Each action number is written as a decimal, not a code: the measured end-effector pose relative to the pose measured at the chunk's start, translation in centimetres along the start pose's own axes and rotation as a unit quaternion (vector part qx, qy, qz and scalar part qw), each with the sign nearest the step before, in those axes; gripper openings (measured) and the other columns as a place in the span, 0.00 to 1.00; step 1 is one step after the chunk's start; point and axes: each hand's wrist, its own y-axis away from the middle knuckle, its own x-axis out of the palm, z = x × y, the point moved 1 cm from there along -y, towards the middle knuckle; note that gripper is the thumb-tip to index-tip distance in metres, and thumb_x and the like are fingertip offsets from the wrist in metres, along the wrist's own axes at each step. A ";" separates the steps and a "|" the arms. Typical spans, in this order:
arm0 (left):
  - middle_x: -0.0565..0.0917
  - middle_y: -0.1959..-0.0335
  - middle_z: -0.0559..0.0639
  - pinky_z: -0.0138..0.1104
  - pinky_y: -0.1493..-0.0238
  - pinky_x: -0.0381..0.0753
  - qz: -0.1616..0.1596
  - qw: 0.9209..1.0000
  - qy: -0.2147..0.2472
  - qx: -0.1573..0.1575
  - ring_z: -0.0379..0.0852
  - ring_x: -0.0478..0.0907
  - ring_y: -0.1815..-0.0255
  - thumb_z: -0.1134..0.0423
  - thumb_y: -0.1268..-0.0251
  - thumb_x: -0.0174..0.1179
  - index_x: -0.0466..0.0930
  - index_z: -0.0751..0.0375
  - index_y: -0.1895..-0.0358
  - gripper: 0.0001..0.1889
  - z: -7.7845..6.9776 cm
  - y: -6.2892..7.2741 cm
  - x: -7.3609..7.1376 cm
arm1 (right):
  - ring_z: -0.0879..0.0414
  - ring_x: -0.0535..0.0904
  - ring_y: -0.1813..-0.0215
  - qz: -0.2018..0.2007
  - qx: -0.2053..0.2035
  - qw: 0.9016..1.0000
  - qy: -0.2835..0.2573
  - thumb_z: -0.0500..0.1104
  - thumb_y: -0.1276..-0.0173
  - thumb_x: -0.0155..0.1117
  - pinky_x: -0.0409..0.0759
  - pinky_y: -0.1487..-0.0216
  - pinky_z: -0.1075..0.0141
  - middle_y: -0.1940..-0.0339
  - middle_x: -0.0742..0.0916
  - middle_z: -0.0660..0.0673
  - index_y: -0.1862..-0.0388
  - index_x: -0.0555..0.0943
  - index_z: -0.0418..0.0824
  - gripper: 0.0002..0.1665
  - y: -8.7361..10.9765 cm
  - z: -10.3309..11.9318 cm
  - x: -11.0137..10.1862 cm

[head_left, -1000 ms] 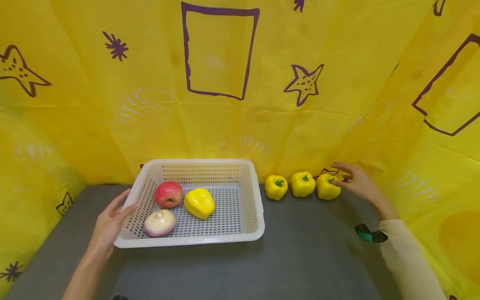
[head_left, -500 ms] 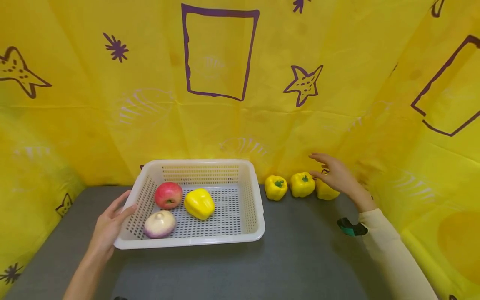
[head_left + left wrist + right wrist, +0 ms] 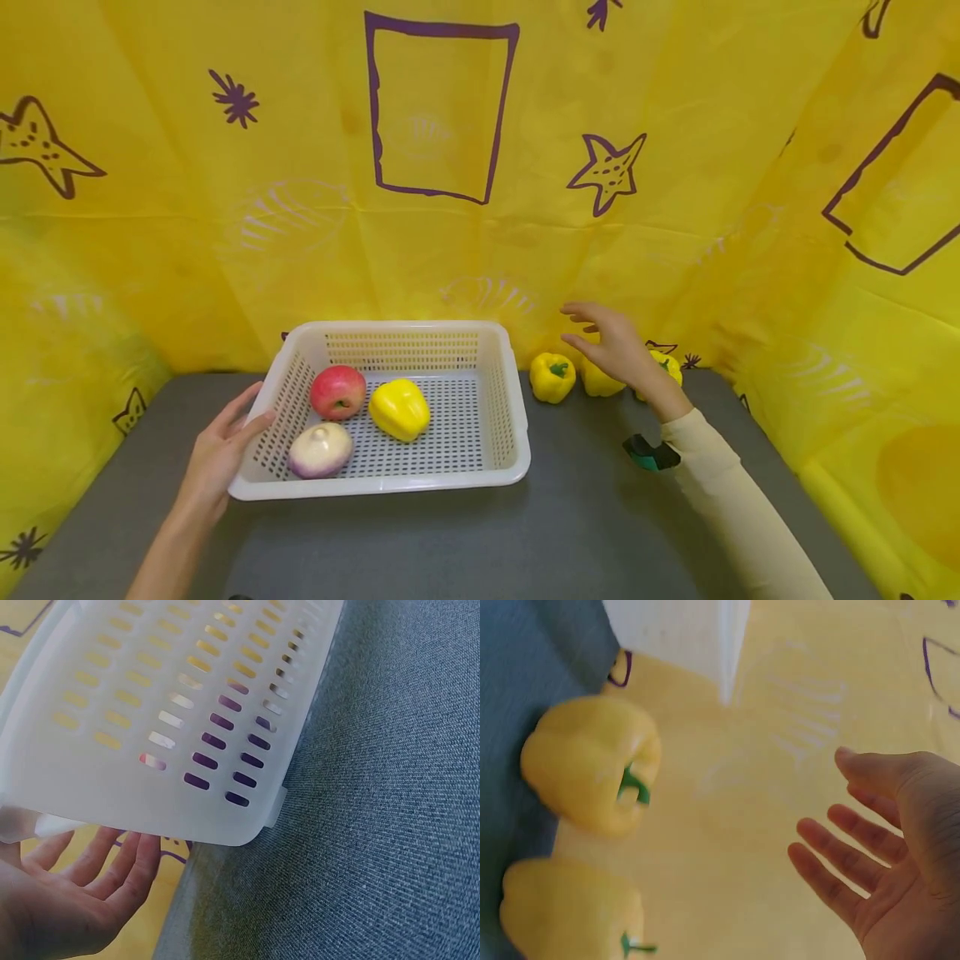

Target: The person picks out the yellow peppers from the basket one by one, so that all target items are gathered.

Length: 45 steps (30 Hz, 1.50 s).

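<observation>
My left hand (image 3: pixel 216 454) holds the left end of the white plastic basket (image 3: pixel 382 483), thumb at its rim and fingers on the outside. In the basket lie a red apple (image 3: pixel 337 392), a white-and-purple turnip (image 3: pixel 320 451) and a yellow bell pepper (image 3: pixel 400 409) on its side. To its right is a row of yellow bell peppers: a near-basket one (image 3: pixel 552 378), a middle one (image 3: pixel 597 382) partly behind my right hand, and a far-right one (image 3: pixel 667 365) mostly covered by my wrist. My right hand (image 3: pixel 618 346) hovers above the row, fingers spread, holding nothing.
A dark grey cloth-like surface (image 3: pixel 450 550) lies under everything. Yellow printed sheeting (image 3: pixel 427 250) rises close behind the basket and peppers, and along both sides. A black-and-green wrist strap (image 3: pixel 651 454) hangs by my right sleeve.
My right hand has moved left from the far-right pepper, past the middle one, toward the pepper nearest the basket. My left hand, the basket and its contents stay put.
</observation>
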 end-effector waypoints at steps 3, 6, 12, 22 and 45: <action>0.80 0.62 0.19 0.33 0.67 0.83 0.002 1.000 0.010 0.000 0.32 0.83 0.64 0.54 0.29 0.58 0.52 0.46 0.22 0.36 0.0 0.0 0.1 | 0.42 0.82 0.47 -0.007 -0.016 1.000 -0.004 0.38 0.35 0.69 0.81 0.50 0.48 0.44 0.83 0.36 0.41 0.78 0.32 0.24 -0.4 1.0 0.7; 0.80 0.62 0.19 0.33 0.67 0.83 0.003 1.000 0.008 0.002 0.32 0.83 0.64 0.54 0.29 0.58 0.52 0.47 0.22 0.36 -0.1 0.1 0.1 | 0.41 0.82 0.48 -0.001 -0.023 1.000 -0.014 0.38 0.36 0.70 0.82 0.52 0.48 0.44 0.83 0.36 0.42 0.78 0.31 0.24 -0.5 1.8 1.5; 0.80 0.61 0.19 0.33 0.67 0.83 0.001 1.000 -0.001 0.005 0.32 0.83 0.64 0.54 0.28 0.58 0.53 0.46 0.22 0.36 -0.1 0.1 0.0 | 0.39 0.83 0.48 0.028 0.001 0.999 -0.043 0.38 0.35 0.69 0.83 0.53 0.48 0.43 0.82 0.35 0.41 0.78 0.33 0.24 -1.1 3.5 3.1; 0.80 0.63 0.19 0.33 0.67 0.83 -0.002 1.000 0.012 -0.006 0.31 0.83 0.65 0.54 0.29 0.59 0.53 0.46 0.22 0.36 0.2 0.2 0.0 | 0.43 0.84 0.49 0.057 0.011 0.998 -0.028 0.43 0.34 0.69 0.83 0.53 0.55 0.42 0.82 0.38 0.40 0.78 0.35 0.25 -2.6 6.6 5.2; 0.78 0.62 0.18 0.33 0.66 0.83 -0.007 1.000 -0.021 -0.006 0.30 0.82 0.65 0.48 0.32 0.60 0.53 0.43 0.22 0.38 0.1 0.0 -0.1 | 0.47 0.81 0.44 0.254 0.009 0.966 0.034 0.49 0.33 0.68 0.77 0.43 0.58 0.42 0.83 0.39 0.38 0.77 0.35 0.29 -5.7 12.5 9.8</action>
